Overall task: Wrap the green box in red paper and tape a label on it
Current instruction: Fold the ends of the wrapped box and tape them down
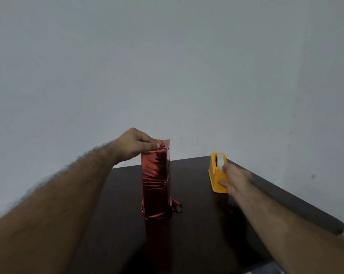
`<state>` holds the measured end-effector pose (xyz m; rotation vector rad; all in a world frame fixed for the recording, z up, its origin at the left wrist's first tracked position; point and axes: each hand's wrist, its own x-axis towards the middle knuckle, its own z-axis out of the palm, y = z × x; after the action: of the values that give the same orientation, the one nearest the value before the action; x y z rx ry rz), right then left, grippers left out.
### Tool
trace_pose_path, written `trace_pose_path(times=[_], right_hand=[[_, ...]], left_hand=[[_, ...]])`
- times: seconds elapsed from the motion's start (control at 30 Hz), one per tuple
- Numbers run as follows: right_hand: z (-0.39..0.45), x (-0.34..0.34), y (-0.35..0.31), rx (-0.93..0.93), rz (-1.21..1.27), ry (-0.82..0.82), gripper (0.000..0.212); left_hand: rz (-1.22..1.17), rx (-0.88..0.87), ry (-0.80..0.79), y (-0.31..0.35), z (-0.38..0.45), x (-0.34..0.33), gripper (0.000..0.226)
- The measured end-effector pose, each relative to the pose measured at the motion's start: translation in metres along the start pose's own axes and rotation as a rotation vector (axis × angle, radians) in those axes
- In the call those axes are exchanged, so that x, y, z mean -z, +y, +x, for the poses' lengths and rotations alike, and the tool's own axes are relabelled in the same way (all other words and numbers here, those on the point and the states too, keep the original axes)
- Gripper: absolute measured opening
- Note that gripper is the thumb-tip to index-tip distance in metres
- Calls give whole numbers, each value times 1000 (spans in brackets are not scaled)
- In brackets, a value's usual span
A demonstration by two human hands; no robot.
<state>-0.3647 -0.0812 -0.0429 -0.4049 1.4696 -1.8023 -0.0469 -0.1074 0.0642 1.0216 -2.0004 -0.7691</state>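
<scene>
Standing upright on the dark tabletop, the box wrapped in red paper sits directly under your left hand, whose fingers and thumb curl over its top edge and pinch the folded foil there. Loose paper flares out at the box's base, with a small curl sticking out on the side toward your right hand. That hand is well apart from the box, at the yellow tape dispenser: its thumb rests against the dispenser's side while the fingertips pinch at the white tape near the cutter. Beyond your right forearm a dark roll lies along the tabletop's edge.
</scene>
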Motion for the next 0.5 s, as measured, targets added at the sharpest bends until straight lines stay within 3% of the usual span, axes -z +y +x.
trace_pose_path(times=[0.17, 0.37, 0.5], right_hand=[[-4, 2, 19, 22, -42, 39, 38], [-16, 2, 34, -34, -313, 154, 24], [-50, -18, 21, 81, -129, 146, 22]], left_hand=[[-14, 0, 11, -3, 2, 0, 14], [-2, 0, -14, -3, 4, 2, 15], [-19, -8, -16, -4, 4, 0, 16]])
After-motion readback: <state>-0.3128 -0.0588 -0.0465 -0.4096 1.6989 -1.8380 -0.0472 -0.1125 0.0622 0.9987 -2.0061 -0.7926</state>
